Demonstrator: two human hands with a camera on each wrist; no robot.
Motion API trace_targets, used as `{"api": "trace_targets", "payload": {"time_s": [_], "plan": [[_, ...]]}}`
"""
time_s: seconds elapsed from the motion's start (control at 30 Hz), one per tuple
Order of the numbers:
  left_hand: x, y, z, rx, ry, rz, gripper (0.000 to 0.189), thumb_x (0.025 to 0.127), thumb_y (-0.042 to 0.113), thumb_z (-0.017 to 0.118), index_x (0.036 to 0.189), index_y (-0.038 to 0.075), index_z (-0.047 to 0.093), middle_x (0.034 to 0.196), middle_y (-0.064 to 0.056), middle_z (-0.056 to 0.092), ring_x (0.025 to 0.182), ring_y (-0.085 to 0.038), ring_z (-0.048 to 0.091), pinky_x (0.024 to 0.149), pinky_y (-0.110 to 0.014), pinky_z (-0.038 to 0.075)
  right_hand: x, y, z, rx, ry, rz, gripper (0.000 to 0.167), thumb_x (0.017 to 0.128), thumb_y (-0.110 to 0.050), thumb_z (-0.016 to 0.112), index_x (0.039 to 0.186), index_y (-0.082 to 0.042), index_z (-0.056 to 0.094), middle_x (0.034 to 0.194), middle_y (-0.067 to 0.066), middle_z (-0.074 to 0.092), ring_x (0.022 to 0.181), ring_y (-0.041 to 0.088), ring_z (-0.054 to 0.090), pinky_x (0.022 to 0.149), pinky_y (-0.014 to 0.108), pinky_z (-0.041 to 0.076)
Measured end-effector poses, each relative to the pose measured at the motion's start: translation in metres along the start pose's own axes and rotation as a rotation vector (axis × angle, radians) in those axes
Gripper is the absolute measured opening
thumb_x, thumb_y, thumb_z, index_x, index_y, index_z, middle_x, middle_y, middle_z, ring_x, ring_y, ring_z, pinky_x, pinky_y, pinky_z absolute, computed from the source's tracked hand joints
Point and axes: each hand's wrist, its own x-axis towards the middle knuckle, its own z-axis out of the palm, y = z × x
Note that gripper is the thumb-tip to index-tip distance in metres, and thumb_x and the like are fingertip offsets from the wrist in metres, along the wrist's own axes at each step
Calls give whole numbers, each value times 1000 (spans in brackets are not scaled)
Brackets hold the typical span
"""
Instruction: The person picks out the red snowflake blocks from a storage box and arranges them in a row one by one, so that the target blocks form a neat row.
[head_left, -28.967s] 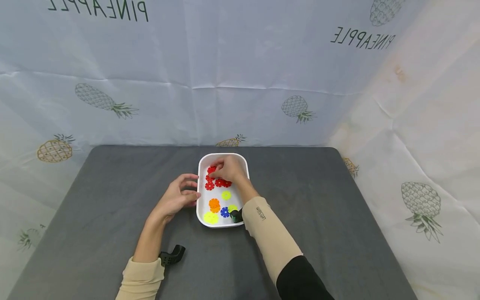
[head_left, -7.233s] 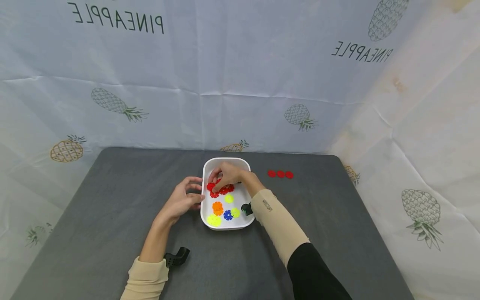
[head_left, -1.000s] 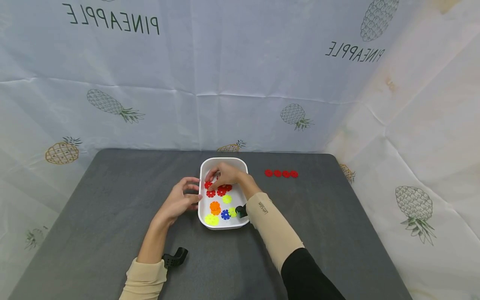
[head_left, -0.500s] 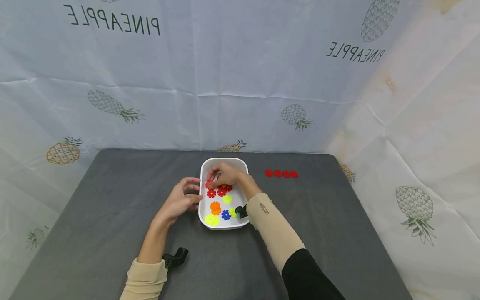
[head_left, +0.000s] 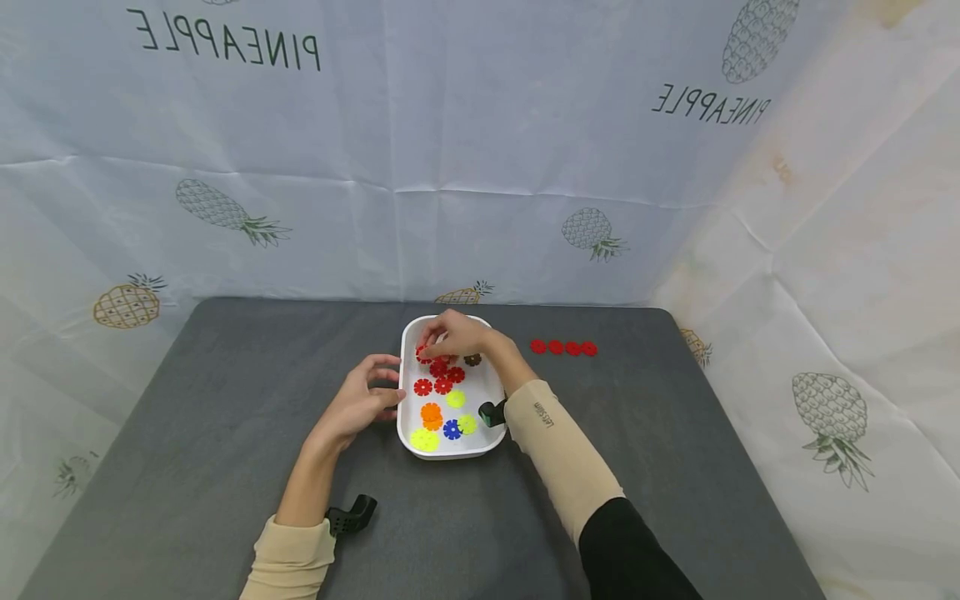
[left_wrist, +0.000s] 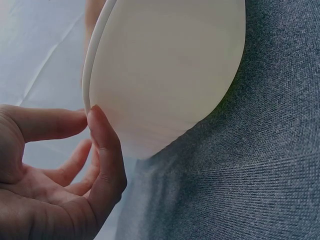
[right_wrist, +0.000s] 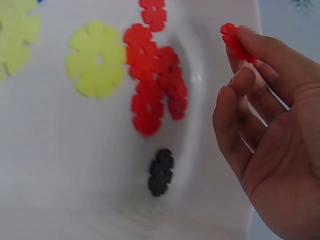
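In the head view my left hand is at the left side of a white tray. The left wrist view shows its thumb and a finger pinching the tray's rim. Over the far end of the tray, my right hand holds a red snowflake disc between thumb and fingertips, lifted above the tray floor in the right wrist view. Below it lie several red discs, some overlapping, and a dark disc. Nearer the front are yellow discs, orange discs and a blue disc.
A row of several red discs lies on the grey table, right of the tray's far end. Behind the table hangs a pale curtain with pineapple prints. A black wrist camera sticks out from the left wrist.
Over the last half second my right hand has risen from the pile with a red disc, uncovering the dark one. The left hand stays put. Since 29 seconds ago, the red row has appeared.
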Motion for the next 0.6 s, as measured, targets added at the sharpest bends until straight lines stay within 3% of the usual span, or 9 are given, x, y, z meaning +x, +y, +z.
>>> {"api": "trace_targets", "payload": {"time_s": [0.1,0.27,0.5,0.6], "plan": [[0,0,0,0,2,-4,60,100,4,70,154,5,44,135,-25,56,95,-28,72,78,-35,66,-7,-1,-10,21,37,-28,16,101,-20,75,114,-11,78,100,5,73,75,27,67,70,34,64],[-1,1,-1,5,7,-2,60,100,4,70,154,5,43,135,-25,56,93,-25,72,79,-37,66,-22,6,-31,86,120,-56,18,102,-20,75,117,-10,77,101,9,73,82,43,68,68,33,62],[-1,0,-1,6,7,12,61,100,4,69,155,4,43,135,-25,57,94,-25,72,79,-35,66,-54,37,-63,158,224,-35,17,104,-17,72,117,-7,77,101,18,75,68,21,58,67,37,59],[-1,0,-1,8,9,11,60,100,4,69,155,5,43,134,-24,57,94,-24,72,79,-35,66,-73,55,-77,172,262,6,19,104,-17,72,119,-6,76,102,18,76,70,21,59,68,38,58]]}}
